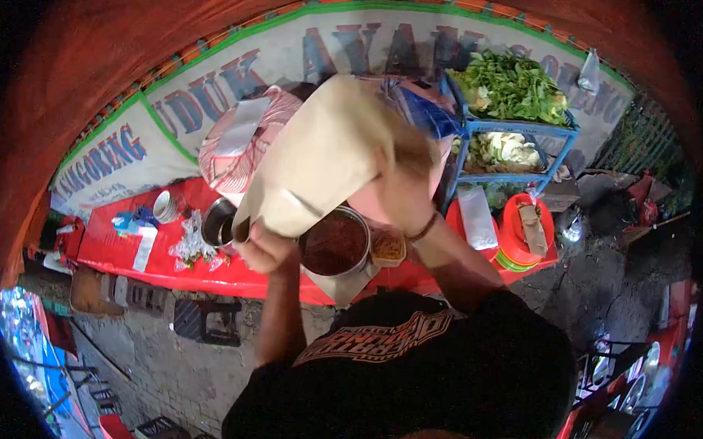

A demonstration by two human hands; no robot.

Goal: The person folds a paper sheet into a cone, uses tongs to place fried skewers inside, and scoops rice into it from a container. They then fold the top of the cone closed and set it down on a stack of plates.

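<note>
A large sheet of tan paper (323,141) is held up over the red table, its near edge curled. My left hand (267,247) is closed on the lower left corner of the sheet. At the sheet's right side is my right hand (403,194), blurred by motion, with its fingers against the paper. Below the sheet stands a round metal pot (335,242) of dark red sauce. Just right of the pot sits a small tub (388,248) with yellowish food. Another piece of brown paper (341,285) lies at the table's front edge.
The red table (103,246) carries a metal pot (220,223), stacked white bowls (165,207) and plastic bags (192,241). A blue rack (517,128) of greens stands back right, near red plates (514,233). Striped round containers (228,165) stand behind.
</note>
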